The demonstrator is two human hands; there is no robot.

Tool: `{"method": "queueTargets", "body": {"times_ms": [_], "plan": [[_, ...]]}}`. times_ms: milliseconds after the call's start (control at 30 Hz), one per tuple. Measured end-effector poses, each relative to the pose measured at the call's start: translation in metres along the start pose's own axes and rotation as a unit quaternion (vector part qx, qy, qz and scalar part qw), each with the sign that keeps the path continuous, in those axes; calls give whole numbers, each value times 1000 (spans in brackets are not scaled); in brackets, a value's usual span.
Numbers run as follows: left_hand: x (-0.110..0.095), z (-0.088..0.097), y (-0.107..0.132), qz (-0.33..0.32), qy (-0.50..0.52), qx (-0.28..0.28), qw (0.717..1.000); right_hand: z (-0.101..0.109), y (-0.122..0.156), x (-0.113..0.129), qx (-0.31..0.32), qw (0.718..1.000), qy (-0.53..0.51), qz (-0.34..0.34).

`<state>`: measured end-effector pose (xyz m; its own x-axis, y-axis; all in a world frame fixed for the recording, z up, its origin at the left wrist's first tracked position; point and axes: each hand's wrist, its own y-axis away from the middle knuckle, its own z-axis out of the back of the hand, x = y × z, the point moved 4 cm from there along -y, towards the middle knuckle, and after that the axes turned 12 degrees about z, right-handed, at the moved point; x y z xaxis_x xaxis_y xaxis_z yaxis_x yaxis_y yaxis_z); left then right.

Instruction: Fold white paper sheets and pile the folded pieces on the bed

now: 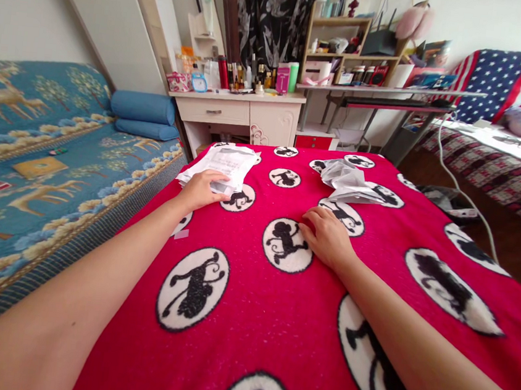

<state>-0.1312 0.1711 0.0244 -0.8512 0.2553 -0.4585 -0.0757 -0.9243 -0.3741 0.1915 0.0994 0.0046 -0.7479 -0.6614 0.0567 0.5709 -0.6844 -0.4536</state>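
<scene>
My left hand (202,190) rests on the near edge of a stack of white paper sheets (224,165) at the left of the red blanket (247,318) printed with black monkeys in white ovals. Its fingers curl over the lowest sheet. My right hand (328,234) lies palm down on the blanket, fingers loosely bent, holding nothing. A second, crumpled pile of white papers (350,183) lies just beyond the right hand, apart from it.
A blue patterned sofa bed (34,177) with blue bolsters (143,108) runs along the left. Behind stand a white dresser (241,115) with cosmetics and a desk with shelves (374,86). A bed with a flag cover (515,79) is at the right; a white cable (465,195) hangs there.
</scene>
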Motion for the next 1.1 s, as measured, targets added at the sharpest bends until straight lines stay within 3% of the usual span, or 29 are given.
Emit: {"method": "queueTargets", "body": {"times_ms": [233, 633, 800, 900, 967, 1100], "plan": [[-9, -3, 8, -35, 40, -13, 998, 1, 0, 1, 2, 1000, 1, 1], [-8, -5, 13, 58, 75, 18, 995, 1, 0, 0, 0, 1000, 0, -3], [-22, 10, 13, 91, 144, -63, 983, 1, 1, 0, -1, 1000, -1, -4], [-56, 28, 24, 112, 277, -151, 942, 0, 1, 0, -1, 1000, -3, -6], [-84, 38, 36, 147, 391, -187, 889, 2, 1, 0, -5, 1000, -10, -9], [-134, 38, 58, 214, 582, -88, 780, 4, 0, 0, -8, 996, -82, 15]]}}
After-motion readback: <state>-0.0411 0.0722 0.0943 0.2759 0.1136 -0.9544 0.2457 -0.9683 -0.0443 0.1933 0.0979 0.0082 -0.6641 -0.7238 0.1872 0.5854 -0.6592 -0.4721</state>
